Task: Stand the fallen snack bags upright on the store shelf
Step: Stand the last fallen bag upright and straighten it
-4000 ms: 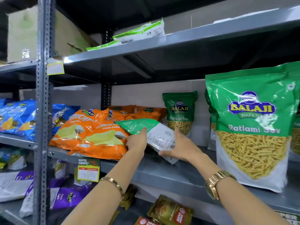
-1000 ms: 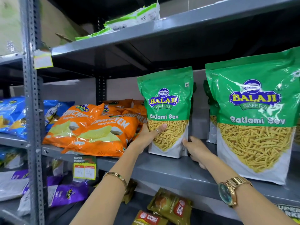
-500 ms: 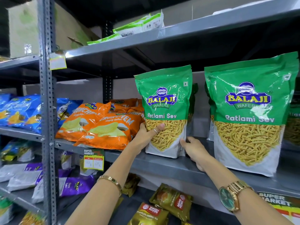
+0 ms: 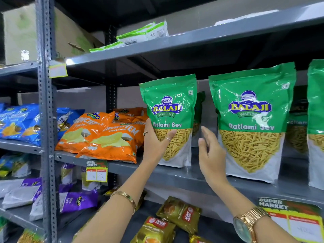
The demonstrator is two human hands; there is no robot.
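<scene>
Fingers (image 4: pixel 148 127) partly behind sev bag (image 4: pixel 171 95).

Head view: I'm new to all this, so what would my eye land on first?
The bright green sev bag standing upright in the middle, with the left hand gripping its lower left edge and the right hand open just beside it, not touching. A second sev bag stands to its right. Orange chip bags lie slumped in a pile to its left on the same shelf.
</scene>
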